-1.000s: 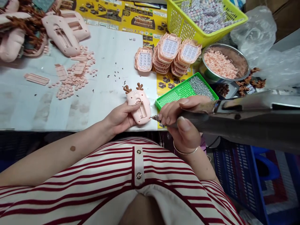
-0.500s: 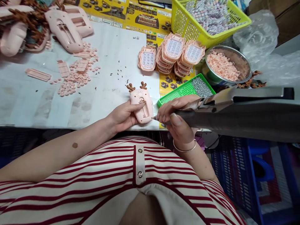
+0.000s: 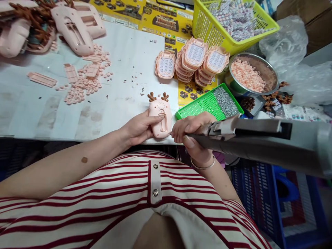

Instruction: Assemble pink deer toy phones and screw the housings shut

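My left hand grips a pink toy phone with brown antlers, its back face up and the battery slot uncovered. The thumb lies across the slot. In my right hand is a dark electric screwdriver, held almost level. Its tip meets or nearly meets the lower right corner of the toy; whether a screw sits there is too small to tell. Beside the right hand, a green perforated tray holds many small silver screws.
Stacked pink keypad shells stand behind the tray. A yellow basket of small printed parts and a metal bowl of pink pieces are at right. Loose pink buttons, battery covers and pink housings lie left.
The toy phone has shifted slightly right in the picture, as have the things on the table. The screwdriver's rear end has swung lower, uncovering brown parts behind it. Both hands keep their grip.
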`<state>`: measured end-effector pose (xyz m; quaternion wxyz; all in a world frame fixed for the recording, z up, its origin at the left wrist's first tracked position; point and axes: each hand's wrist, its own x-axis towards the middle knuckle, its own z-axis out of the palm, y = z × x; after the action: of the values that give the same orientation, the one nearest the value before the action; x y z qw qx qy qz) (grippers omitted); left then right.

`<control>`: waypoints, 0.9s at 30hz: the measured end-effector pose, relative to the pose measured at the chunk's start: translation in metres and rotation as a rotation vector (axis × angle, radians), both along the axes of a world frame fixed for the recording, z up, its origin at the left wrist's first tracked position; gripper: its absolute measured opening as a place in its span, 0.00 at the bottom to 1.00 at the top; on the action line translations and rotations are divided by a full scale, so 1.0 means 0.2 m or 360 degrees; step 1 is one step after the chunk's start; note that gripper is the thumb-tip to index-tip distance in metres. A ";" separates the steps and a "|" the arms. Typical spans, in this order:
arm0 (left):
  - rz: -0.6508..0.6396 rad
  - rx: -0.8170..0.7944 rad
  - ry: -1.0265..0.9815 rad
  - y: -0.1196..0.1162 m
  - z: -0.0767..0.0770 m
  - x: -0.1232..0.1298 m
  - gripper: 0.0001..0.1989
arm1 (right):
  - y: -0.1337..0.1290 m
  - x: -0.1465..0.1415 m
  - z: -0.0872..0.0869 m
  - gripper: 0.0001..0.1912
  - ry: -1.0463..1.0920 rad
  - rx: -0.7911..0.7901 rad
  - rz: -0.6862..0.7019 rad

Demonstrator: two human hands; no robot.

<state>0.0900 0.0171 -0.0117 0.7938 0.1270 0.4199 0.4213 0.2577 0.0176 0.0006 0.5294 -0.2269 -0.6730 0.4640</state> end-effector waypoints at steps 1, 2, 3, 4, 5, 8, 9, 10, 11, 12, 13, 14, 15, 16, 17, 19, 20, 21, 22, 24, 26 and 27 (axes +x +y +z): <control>0.0002 -0.0003 0.0019 0.00 0.00 0.00 0.20 | -0.01 -0.01 0.02 0.13 0.0126 0.0085 0.0080; 0.0006 -0.0006 0.0040 0.00 0.00 0.00 0.21 | -0.01 -0.01 0.04 0.14 0.0225 0.0135 0.0145; 0.0014 -0.0007 0.0061 0.00 0.00 0.01 0.21 | -0.02 -0.01 0.07 0.15 0.0289 0.0138 0.0183; 0.0022 -0.0009 0.0078 -0.01 0.00 0.01 0.22 | -0.02 -0.01 0.10 0.15 0.0306 0.0106 0.0180; 0.0030 -0.0013 0.0090 -0.01 0.00 0.01 0.22 | -0.02 0.01 0.14 0.15 0.0321 0.0079 0.0143; 0.0057 -0.0027 0.0094 -0.01 -0.01 0.01 0.22 | 0.03 0.06 0.21 0.14 0.0393 0.0136 -0.0095; 0.0060 -0.0031 0.0091 -0.01 -0.02 0.00 0.22 | 0.06 0.08 0.22 0.12 0.0395 0.0174 -0.0199; 0.0061 -0.0035 0.0086 -0.01 -0.02 0.00 0.22 | 0.09 0.09 0.21 0.11 0.0382 0.0207 -0.0310; 0.0061 -0.0041 0.0084 -0.01 -0.02 0.00 0.22 | 0.13 0.11 0.19 0.11 0.0358 0.0225 -0.0414; 0.0059 -0.0049 0.0087 -0.01 -0.02 0.00 0.21 | 0.16 0.12 0.16 0.11 0.0327 0.0237 -0.0500; 0.0059 -0.0058 0.0092 -0.01 -0.02 0.00 0.21 | 0.19 0.13 0.13 0.12 0.0297 0.0240 -0.0572; 0.0060 -0.0066 0.0099 -0.01 -0.01 0.00 0.20 | 0.22 0.14 0.09 0.14 0.0272 0.0240 -0.0618; 0.0062 -0.0071 0.0105 -0.01 -0.01 0.00 0.20 | 0.23 0.15 0.06 0.15 0.0250 0.0224 -0.0650; 0.0061 -0.0075 0.0107 -0.01 -0.01 0.00 0.20 | 0.25 0.16 0.03 0.15 0.0230 0.0202 -0.0668; 0.0062 -0.0076 0.0107 -0.01 -0.01 0.00 0.20 | 0.26 0.16 0.01 0.15 0.0210 0.0182 -0.0677; 0.0065 -0.0080 0.0097 -0.01 -0.01 0.00 0.20 | 0.26 0.16 -0.02 0.15 0.0161 0.0157 -0.0696; 0.0067 -0.0082 0.0092 -0.01 -0.01 0.00 0.21 | 0.26 0.16 -0.02 0.15 0.0141 0.0150 -0.0709; 0.0066 -0.0085 0.0085 -0.01 -0.01 0.00 0.21 | 0.26 0.15 -0.02 0.15 0.0133 0.0143 -0.0717; 0.0067 -0.0086 0.0080 -0.01 -0.01 0.00 0.22 | 0.26 0.15 -0.02 0.15 0.0134 0.0135 -0.0716; 0.0066 -0.0089 0.0071 -0.01 -0.01 0.00 0.22 | 0.26 0.14 -0.02 0.15 0.0159 0.0124 -0.0690; 0.0071 -0.0091 0.0059 -0.01 -0.01 0.00 0.21 | 0.26 0.14 -0.03 0.15 0.0173 0.0119 -0.0654; 0.0079 -0.0093 0.0049 -0.01 -0.01 0.00 0.20 | 0.26 0.14 -0.03 0.15 0.0161 0.0123 -0.0643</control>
<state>0.0893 0.0153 -0.0132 0.7798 0.0997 0.4474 0.4265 0.2859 0.0701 -0.0063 0.6531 -0.3131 -0.6038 0.3330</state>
